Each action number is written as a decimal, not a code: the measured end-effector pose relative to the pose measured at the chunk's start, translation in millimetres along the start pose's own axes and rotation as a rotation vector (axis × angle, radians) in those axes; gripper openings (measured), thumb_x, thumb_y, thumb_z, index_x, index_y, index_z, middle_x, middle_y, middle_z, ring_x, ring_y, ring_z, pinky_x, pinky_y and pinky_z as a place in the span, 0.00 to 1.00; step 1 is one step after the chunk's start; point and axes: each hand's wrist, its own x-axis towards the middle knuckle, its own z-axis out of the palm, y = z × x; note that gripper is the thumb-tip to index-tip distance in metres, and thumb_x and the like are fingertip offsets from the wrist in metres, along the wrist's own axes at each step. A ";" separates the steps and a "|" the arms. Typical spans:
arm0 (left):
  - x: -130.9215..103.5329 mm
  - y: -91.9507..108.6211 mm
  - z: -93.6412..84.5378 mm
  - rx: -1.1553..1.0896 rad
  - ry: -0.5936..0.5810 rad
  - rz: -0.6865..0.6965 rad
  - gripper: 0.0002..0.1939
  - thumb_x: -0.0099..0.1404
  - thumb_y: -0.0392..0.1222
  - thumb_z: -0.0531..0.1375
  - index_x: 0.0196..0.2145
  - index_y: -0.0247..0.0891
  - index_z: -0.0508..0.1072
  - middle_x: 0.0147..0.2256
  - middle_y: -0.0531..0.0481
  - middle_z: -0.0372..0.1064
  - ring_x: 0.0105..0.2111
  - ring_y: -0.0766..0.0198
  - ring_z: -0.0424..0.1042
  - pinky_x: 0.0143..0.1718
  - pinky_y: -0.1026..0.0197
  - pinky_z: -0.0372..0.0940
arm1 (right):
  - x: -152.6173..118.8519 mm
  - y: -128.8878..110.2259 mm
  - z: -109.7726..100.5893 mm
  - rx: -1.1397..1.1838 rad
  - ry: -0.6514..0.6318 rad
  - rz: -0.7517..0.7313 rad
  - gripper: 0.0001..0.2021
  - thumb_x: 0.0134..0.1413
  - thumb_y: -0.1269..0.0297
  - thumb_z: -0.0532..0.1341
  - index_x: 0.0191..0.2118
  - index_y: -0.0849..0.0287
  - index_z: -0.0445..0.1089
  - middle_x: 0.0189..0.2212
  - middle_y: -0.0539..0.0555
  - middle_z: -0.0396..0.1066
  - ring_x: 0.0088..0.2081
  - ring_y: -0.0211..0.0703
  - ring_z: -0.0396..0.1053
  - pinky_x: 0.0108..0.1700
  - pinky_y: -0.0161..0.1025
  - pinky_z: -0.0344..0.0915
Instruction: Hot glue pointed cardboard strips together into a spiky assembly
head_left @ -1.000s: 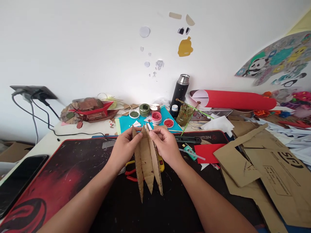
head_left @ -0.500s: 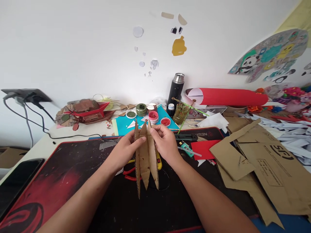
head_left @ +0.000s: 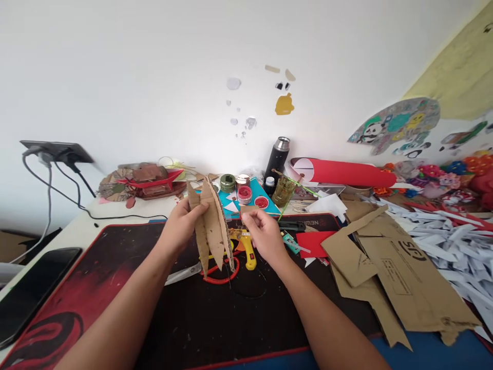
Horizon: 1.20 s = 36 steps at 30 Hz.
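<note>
My left hand (head_left: 181, 226) is closed on a folded cardboard piece (head_left: 211, 223) with long pointed panels, held upright above the mat. Its thumb presses on the inner face, and the panels spread apart like a fan. To the right, apart from that piece, my right hand (head_left: 264, 234) has thumb and index finger pinched together. A small brown scrap of cardboard (head_left: 248, 209) shows at those fingertips, mostly hidden. Below and between the hands lie a yellow glue gun (head_left: 249, 254) and red-handled scissors (head_left: 221, 280).
A black mat (head_left: 215, 329) covers the desk. Paint jars (head_left: 244, 194), a brush cup (head_left: 284, 191) and a black thermos (head_left: 277, 156) stand at the back. Cardboard sheets (head_left: 408, 288) and white paper strips (head_left: 435, 231) lie right; a phone (head_left: 34, 293) lies left.
My right hand has let go of the folded cardboard and moved apart from it. My left hand has shifted left and turned the piece. The view has tilted up slightly.
</note>
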 end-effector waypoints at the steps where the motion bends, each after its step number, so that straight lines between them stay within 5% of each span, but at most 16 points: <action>1: 0.7 0.2 -0.7 -0.012 -0.001 -0.001 0.27 0.58 0.57 0.73 0.49 0.40 0.79 0.47 0.43 0.84 0.49 0.41 0.81 0.50 0.46 0.76 | -6.5 0.7 -0.6 -0.093 -0.032 -0.007 0.17 0.67 0.45 0.61 0.38 0.55 0.74 0.24 0.47 0.67 0.27 0.42 0.67 0.32 0.38 0.60; 9: -1.8 0.8 3.5 -0.091 -0.048 -0.050 0.27 0.57 0.57 0.72 0.50 0.40 0.78 0.46 0.44 0.84 0.45 0.45 0.83 0.49 0.48 0.76 | -44.0 -8.4 -21.2 -0.651 -0.184 0.134 0.17 0.67 0.45 0.64 0.41 0.55 0.74 0.30 0.51 0.76 0.33 0.46 0.73 0.34 0.39 0.55; 17: -4.6 1.5 3.9 -0.055 -0.102 -0.029 0.26 0.60 0.59 0.71 0.48 0.39 0.77 0.47 0.43 0.83 0.45 0.46 0.82 0.47 0.50 0.75 | -36.7 -0.3 -0.1 -0.847 -0.221 0.206 0.16 0.68 0.47 0.64 0.43 0.56 0.73 0.36 0.59 0.80 0.40 0.57 0.78 0.33 0.41 0.50; 22: -5.0 4.8 4.0 -0.031 -0.086 -0.030 0.29 0.59 0.62 0.71 0.49 0.38 0.76 0.46 0.41 0.83 0.45 0.43 0.82 0.48 0.46 0.76 | -37.4 6.0 0.7 -0.717 -0.142 0.215 0.10 0.66 0.56 0.64 0.36 0.55 0.69 0.30 0.54 0.77 0.31 0.49 0.75 0.31 0.39 0.52; 27: -8.0 11.2 4.4 -0.071 -0.098 -0.039 0.30 0.57 0.62 0.72 0.49 0.39 0.77 0.45 0.42 0.83 0.44 0.43 0.82 0.46 0.46 0.76 | -41.8 14.5 -2.7 -0.416 -0.117 0.299 0.12 0.64 0.53 0.63 0.35 0.54 0.65 0.24 0.44 0.69 0.15 0.36 0.66 0.23 0.35 0.56; 36: -11.5 14.8 2.4 -0.180 -0.095 -0.070 0.27 0.57 0.60 0.73 0.47 0.39 0.76 0.44 0.42 0.84 0.42 0.45 0.83 0.40 0.51 0.76 | -45.1 24.8 -2.9 0.282 -0.073 0.428 0.21 0.54 0.44 0.68 0.39 0.55 0.63 0.22 0.42 0.69 0.15 0.36 0.68 0.15 0.29 0.54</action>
